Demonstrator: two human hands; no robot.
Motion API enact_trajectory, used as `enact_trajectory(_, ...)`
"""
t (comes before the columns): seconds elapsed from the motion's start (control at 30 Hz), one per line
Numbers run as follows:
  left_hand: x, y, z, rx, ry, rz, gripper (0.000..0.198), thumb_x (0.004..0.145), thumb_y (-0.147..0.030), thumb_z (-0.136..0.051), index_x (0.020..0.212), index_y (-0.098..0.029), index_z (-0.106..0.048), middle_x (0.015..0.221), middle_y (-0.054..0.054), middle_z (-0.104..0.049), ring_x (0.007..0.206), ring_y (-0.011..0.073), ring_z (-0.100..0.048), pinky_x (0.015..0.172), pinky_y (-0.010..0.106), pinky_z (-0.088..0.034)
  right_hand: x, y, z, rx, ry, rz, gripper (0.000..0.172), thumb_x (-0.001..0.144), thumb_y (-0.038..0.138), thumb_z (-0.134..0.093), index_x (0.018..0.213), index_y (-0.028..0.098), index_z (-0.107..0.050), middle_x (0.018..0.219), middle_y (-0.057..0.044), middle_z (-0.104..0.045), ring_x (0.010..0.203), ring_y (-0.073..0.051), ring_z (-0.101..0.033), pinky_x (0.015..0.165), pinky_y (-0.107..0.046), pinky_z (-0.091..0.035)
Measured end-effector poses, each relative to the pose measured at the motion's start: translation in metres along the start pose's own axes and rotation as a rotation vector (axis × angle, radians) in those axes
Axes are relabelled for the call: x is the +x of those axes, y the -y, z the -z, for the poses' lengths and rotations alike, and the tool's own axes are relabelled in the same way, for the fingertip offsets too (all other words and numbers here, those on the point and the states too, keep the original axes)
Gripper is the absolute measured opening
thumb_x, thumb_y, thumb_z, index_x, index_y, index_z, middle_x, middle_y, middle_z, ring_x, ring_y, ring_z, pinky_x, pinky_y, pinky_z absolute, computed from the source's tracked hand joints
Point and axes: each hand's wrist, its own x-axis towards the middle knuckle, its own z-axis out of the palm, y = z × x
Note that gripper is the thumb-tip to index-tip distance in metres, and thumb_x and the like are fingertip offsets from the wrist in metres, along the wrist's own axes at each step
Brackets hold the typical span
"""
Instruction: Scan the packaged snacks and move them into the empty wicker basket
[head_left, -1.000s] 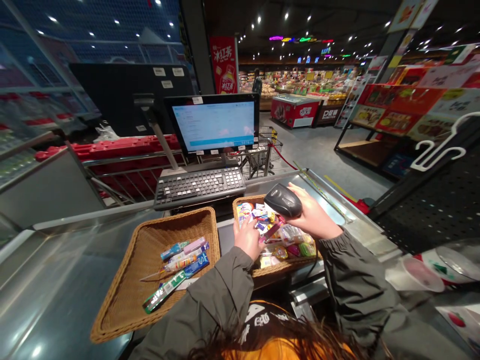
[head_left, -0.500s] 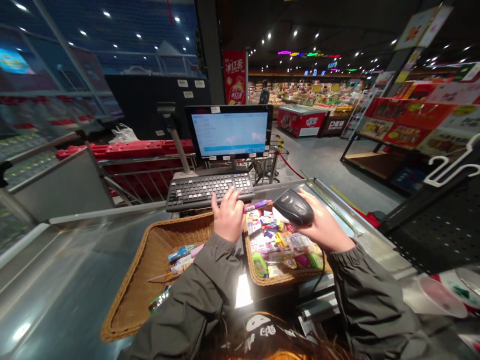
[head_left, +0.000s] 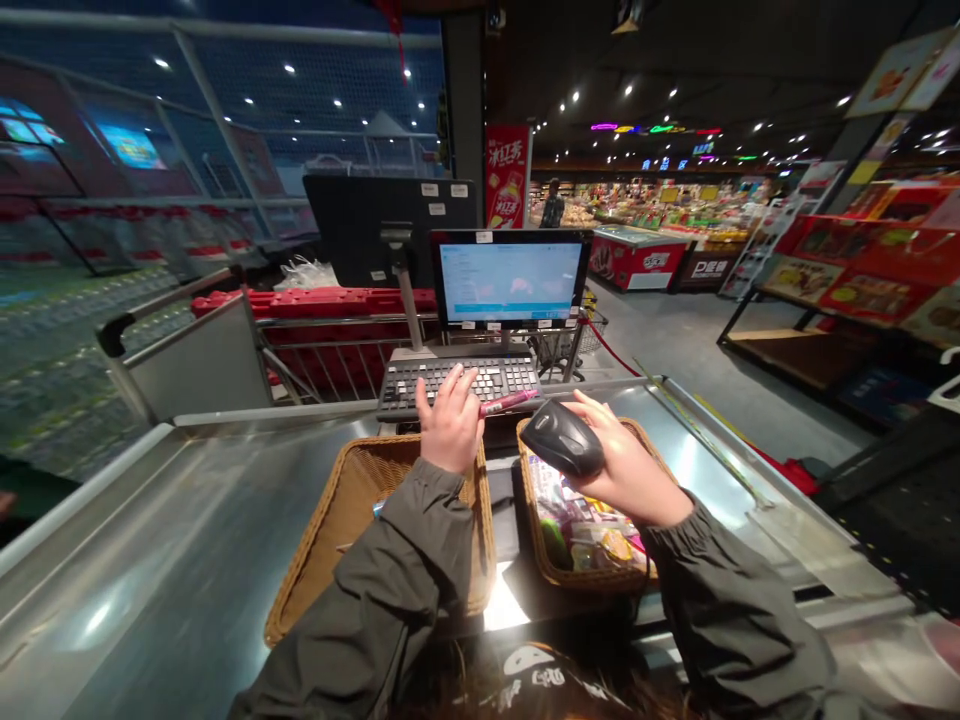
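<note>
Slim pink packet [head_left: 510,402] pinched in the fingers of your left hand [head_left: 450,428], over the front edge of the keyboard [head_left: 420,385], its tip just beside the black scanner [head_left: 562,438], your right hand [head_left: 634,475] fingers wrapped round that, above the snack basket [head_left: 592,582], second basket [head_left: 315,560] to its left, steel worktop [head_left: 187,540] beneath, monitor [head_left: 510,280] behind.

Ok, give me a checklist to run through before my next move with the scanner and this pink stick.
1. Grip of left hand on stick: ok, held over the keyboard.
2. Grip of right hand on scanner: ok.
3. Window of scanner facing stick: cannot tell, window hidden.
4. Lit screen: ok, text too small to read.
5. Goods in right basket: ok, packets show.
</note>
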Motion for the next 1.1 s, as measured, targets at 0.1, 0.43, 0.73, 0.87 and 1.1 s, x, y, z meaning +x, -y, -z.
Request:
enact_trajectory(0.1,-0.004,0.006,0.003,0.009,0.001,-0.008,0.003,0.083,-0.019,-0.058,0.081,-0.020,-0.060,0.141,0.010,-0.058,0.137,0.0300,-0.046,0.121,0.060,0.002,0.002,0.009,-0.007,0.011,0.033,-0.023,0.053,0.069,0.018,-0.060,0.122,0.023,-0.060,0.142,-0.010,-0.051,0.145,-0.038,-0.028,0.116,-0.067,-0.021)
enact_trajectory(0.43,-0.007,0.024,0.008,-0.006,0.056,0.025,0.006,0.083,-0.017,-0.056,0.082,-0.021,-0.061,0.142,0.010,-0.056,0.139,0.0298,-0.043,0.121,0.061,-0.001,0.003,0.024,-0.013,0.025,0.036,-0.044,0.056,0.070,0.021,-0.062,0.126,0.021,-0.058,0.141,-0.012,-0.052,0.145,-0.040,-0.028,0.115,-0.068,-0.021)
enact_trajectory(0.73,-0.009,0.033,0.013,-0.015,0.088,0.039,0.006,0.082,-0.016,-0.057,0.082,-0.021,-0.062,0.142,0.011,-0.056,0.138,0.0314,-0.044,0.120,0.063,-0.002,0.004,0.040,-0.015,0.048,0.039,-0.035,0.063,0.070,0.018,-0.063,0.133,0.024,-0.055,0.138,-0.012,-0.055,0.144,-0.039,-0.030,0.114,-0.070,-0.022)
enact_trajectory(0.87,-0.010,0.037,0.015,-0.008,0.081,0.042,0.007,0.083,-0.017,-0.056,0.082,-0.021,-0.061,0.142,0.010,-0.056,0.138,0.0309,-0.044,0.120,0.063,-0.003,0.007,0.044,-0.016,0.054,0.038,-0.031,0.067,0.069,0.017,-0.063,0.135,0.023,-0.053,0.136,-0.012,-0.056,0.144,-0.038,-0.031,0.114,-0.069,-0.025)
enact_trajectory(1.1,-0.012,0.044,0.022,-0.017,0.067,0.062,0.006,0.082,-0.016,-0.056,0.080,-0.021,-0.060,0.142,0.011,-0.056,0.137,0.0314,-0.046,0.120,0.063,-0.004,0.009,0.051,-0.020,0.051,0.035,-0.022,0.068,0.068,0.016,-0.063,0.135,0.024,-0.052,0.136,-0.013,-0.056,0.144,-0.038,-0.031,0.113,-0.070,-0.024)
